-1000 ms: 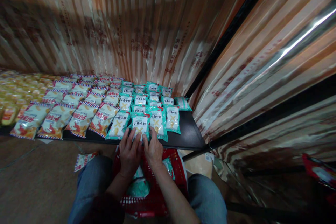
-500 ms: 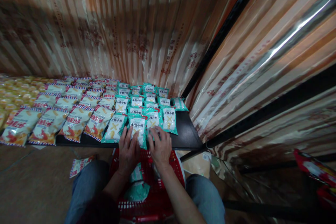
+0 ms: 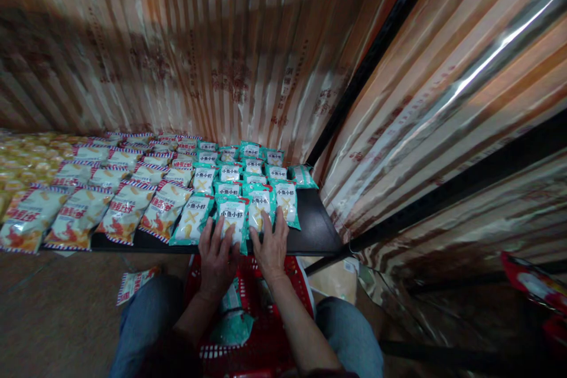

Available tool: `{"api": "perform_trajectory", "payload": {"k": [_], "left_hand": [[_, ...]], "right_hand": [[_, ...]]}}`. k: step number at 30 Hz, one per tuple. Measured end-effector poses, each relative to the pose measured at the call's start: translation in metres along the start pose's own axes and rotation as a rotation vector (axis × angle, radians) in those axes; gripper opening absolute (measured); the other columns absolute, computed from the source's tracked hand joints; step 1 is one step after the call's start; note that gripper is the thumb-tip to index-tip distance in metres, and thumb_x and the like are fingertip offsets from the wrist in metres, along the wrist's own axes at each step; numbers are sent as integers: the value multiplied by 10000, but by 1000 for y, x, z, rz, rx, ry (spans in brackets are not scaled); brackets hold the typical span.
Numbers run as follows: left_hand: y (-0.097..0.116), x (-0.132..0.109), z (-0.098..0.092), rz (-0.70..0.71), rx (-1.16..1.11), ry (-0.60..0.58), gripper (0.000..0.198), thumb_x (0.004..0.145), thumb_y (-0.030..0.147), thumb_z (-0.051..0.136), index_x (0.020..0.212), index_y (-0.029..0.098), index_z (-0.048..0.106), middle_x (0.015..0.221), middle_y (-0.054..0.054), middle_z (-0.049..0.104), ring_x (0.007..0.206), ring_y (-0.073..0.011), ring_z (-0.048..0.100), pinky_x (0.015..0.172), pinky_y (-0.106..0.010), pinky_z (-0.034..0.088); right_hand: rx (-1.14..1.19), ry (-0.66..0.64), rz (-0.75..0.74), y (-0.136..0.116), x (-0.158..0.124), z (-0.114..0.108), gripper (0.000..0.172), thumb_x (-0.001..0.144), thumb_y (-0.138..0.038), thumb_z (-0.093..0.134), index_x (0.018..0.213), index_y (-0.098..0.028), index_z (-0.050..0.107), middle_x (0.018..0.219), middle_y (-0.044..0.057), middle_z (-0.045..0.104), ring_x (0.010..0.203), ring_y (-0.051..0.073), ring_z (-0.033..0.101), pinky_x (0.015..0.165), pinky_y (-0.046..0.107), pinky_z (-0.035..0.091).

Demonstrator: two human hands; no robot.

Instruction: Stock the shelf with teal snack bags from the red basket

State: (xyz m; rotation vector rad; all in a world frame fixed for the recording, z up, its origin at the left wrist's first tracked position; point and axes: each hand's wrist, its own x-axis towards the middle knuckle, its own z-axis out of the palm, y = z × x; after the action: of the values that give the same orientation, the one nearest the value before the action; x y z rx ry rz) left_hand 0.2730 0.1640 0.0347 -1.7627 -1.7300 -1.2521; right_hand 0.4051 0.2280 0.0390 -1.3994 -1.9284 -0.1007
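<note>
My left hand rests its spread fingers on the lower part of a teal-and-white snack bag at the front edge of the black shelf. Beside it, my right hand touches the lower end of a neighbouring teal snack bag, fingers apart. Neither hand is closed around a bag. More teal bags lie in rows behind these two, with one bag just right of my right hand. Below my forearms, a red basket holds a few teal bags.
Rows of white snack bags with striped edges lie left of the teal ones, then yellow packs. A black post rises at the shelf's right end. One striped bag lies on the floor. Striped sheeting hangs behind.
My right hand has shifted slightly, its fingers now reaching higher and spread across the bag. The bag under it sits a little differently. My left hand stays on its bag.
</note>
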Motion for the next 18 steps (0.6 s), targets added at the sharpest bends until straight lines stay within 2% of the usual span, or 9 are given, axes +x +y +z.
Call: {"api": "perform_trajectory", "payload": {"k": [5, 11, 18], "left_hand": [[1, 6, 1, 37, -10, 20, 386, 827, 170, 585, 1211, 147, 552, 1376, -199, 475, 1380, -358, 278, 1048, -550, 334], [1, 16, 2, 94, -91, -10, 426, 834, 75, 504, 1255, 140, 511, 1398, -201, 449, 1387, -348, 271, 1043, -544, 353], [-2, 16, 5, 85, -137, -14, 442, 849, 44, 443, 1275, 149, 497, 1431, -190, 420, 1397, -332, 258, 1047, -547, 350]], "right_hand": [[-16, -17, 43, -3, 1, 1, 476, 917, -418, 447, 1317, -164, 491, 1518, 178, 228, 1339, 327, 278, 992, 512, 377], [-84, -47, 86, -7, 2, 1, 490, 925, -426, 416, 1338, -168, 467, 1495, 175, 286, 1318, 323, 307, 986, 496, 362], [-138, -87, 112, -10, 1, 0, 487, 926, -425, 400, 1342, -181, 465, 1469, 159, 356, 1288, 317, 344, 954, 459, 366]]}}
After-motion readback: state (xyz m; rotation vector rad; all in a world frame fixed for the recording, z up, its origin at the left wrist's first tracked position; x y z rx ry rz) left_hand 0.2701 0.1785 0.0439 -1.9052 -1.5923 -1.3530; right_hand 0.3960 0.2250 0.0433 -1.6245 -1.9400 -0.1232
